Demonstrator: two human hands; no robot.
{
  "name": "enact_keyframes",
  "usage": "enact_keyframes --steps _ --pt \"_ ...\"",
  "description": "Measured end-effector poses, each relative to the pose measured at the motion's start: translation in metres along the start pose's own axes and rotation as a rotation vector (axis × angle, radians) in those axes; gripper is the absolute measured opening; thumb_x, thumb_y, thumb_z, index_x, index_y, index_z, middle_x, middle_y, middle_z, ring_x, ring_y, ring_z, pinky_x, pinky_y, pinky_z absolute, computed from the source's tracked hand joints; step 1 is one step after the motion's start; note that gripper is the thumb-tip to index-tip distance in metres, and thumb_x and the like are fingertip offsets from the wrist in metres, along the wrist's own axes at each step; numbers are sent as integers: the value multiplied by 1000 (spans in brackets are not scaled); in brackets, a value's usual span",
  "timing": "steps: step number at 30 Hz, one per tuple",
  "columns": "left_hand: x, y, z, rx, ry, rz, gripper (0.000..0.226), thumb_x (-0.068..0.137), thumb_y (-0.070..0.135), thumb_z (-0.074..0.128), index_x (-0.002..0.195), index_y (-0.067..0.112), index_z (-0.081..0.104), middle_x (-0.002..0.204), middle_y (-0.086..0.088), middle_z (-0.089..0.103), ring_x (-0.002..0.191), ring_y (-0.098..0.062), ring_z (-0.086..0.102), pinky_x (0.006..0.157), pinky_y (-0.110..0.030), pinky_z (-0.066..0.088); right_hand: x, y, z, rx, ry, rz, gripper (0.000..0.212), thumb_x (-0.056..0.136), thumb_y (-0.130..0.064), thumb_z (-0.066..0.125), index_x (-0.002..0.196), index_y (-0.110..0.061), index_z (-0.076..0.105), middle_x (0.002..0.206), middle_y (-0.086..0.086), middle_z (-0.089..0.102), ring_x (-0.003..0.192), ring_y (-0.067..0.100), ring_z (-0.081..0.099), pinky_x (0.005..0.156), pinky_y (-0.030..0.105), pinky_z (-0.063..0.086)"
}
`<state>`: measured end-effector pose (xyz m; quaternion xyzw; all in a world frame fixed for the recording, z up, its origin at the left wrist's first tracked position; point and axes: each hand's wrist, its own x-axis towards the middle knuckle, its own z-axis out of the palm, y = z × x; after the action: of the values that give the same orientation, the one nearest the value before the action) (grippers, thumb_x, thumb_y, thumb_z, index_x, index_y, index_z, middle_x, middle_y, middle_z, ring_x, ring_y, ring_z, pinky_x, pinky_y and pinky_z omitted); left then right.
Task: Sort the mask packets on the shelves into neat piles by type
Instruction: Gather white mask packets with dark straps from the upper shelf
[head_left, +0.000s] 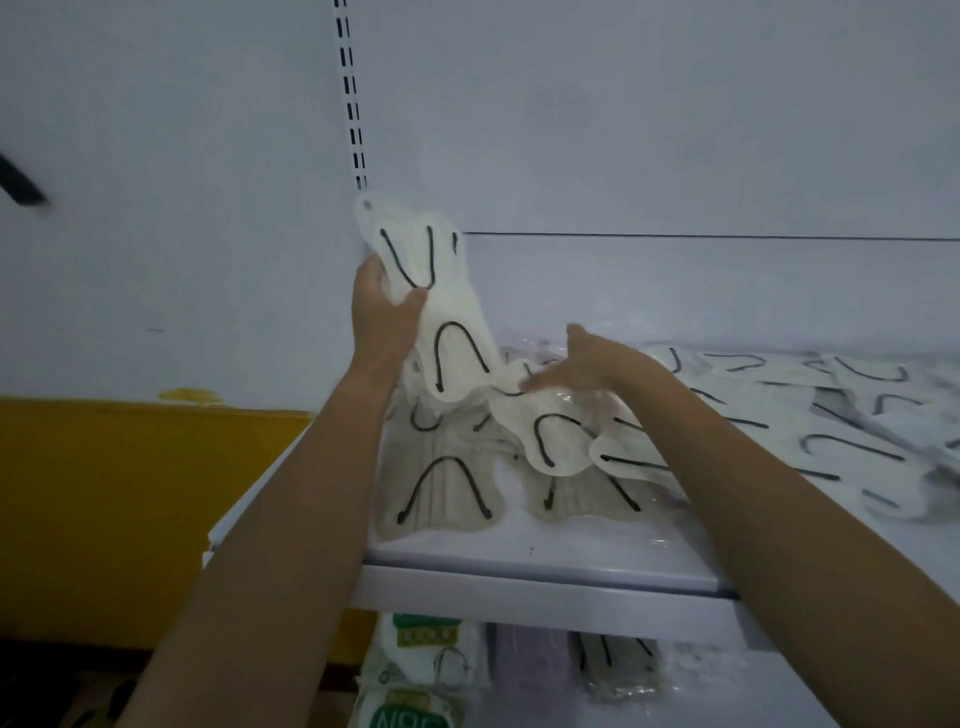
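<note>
My left hand (382, 317) grips a bundle of white mask packets (436, 312) with black ear loops, held upright against the shelf's back wall. My right hand (587, 364), blurred, reaches with fingers extended over another white packet (556, 441) lying on the heap. Beige mask packets (441, 493) with black loops lie flat at the front left of the white shelf (519, 577). More white packets (831, 415) are spread loosely across the shelf's right side.
A slotted upright rail (350, 93) runs up the back wall. On the shelf below sit green-labelled mask packs (426, 670), a purple pack (530, 665) and a beige pack (618, 670). A yellow wall band (130, 493) lies left.
</note>
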<state>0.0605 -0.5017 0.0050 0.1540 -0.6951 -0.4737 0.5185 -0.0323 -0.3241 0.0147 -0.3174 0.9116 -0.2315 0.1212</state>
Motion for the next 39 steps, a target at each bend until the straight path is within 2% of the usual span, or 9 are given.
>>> enact_keyframes --steps 3,7,12,16,20,24,31,35,39 --pt "-2 -1 0 -18 18 70 79 83 -2 58 148 15 16 149 7 24 135 -8 25 113 -29 24 4 7 2 -115 -28 17 80 80 -30 72 140 -4 28 139 12 42 118 27 46 89 33 38" --pt "-2 -2 0 40 43 226 84 82 -10 49 150 14 6 147 13 17 120 23 16 100 1 17 21 12 4 119 149 -43 73 85 -4 58 146 -6 16 134 17 46 122 30 46 91 28 39" --pt "-2 3 2 114 186 230 76 80 -11 43 147 16 21 143 -11 36 130 -13 33 110 -16 26 15 9 -20 797 711 -307 64 88 0 50 144 -15 23 102 1 45 82 12 49 65 15 43" --pt "-1 24 11 58 66 200 51 88 2 53 137 6 41 136 -7 44 127 -13 39 100 -5 27 11 -17 -43 1169 646 -406 68 87 -1 53 144 -19 22 106 5 48 77 11 54 63 17 47" --pt "-3 57 27 -193 -207 31 22 97 26 48 114 16 58 108 13 59 99 10 53 85 -7 39 10 -39 -43 906 594 -441 69 87 -2 53 146 -16 19 93 -4 48 76 6 53 66 13 47" --pt "-10 62 38 -11 -303 111 41 88 12 61 126 5 48 118 -1 59 104 -9 57 88 -20 49 -4 -26 -57 737 577 -399 78 86 -12 63 147 -14 14 98 -4 50 91 15 54 85 28 49" --pt "-34 58 48 5 -394 220 85 86 -4 56 150 19 6 155 7 11 139 -3 12 106 -7 11 -67 79 -65 -422 -256 7 102 73 -43 75 149 -19 11 143 4 41 115 22 49 99 35 42" --pt "-48 61 53 119 -304 206 55 87 -2 57 139 10 40 145 -2 39 125 0 34 95 4 23 -72 97 -59 -375 -207 -45 95 73 -39 75 146 -16 19 141 3 43 123 21 46 104 34 36" --pt "-55 59 37 206 -186 131 49 87 1 57 134 11 47 139 -3 45 127 -10 40 107 -18 29 -78 102 -70 -147 -77 -192 77 82 -19 69 145 -20 25 135 4 47 110 19 49 88 23 35"
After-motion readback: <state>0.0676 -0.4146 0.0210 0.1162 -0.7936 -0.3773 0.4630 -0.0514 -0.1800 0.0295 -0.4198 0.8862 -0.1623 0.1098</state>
